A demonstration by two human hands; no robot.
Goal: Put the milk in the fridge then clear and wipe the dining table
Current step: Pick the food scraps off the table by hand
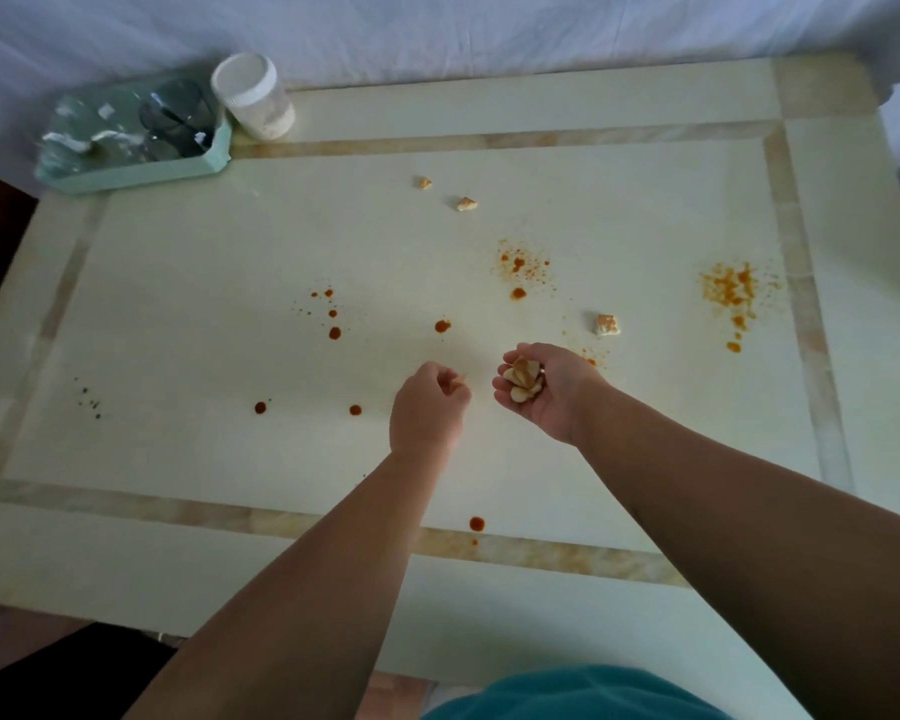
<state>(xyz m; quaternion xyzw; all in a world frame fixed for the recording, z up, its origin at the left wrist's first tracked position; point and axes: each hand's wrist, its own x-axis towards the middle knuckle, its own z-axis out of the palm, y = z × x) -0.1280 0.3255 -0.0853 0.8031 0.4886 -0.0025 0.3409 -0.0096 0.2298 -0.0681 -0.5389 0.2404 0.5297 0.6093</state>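
While the far left corner of the dining table (619, 106) keeps a pale green tray (198, 166) of glassware and a white-lidded jar (253, 96) just beside it, red sauce spots (334, 333) dot the middle. Left hand (430, 402) curls over the surface, fingertips seemingly pinching a crumb; what it holds is too small to tell. Right hand (544, 389) cups upward as a bowl for gathered bread scraps (525, 379). Farther right lie 3 loose pieces (606, 324) and orange powder (728, 291). No milk is visible.
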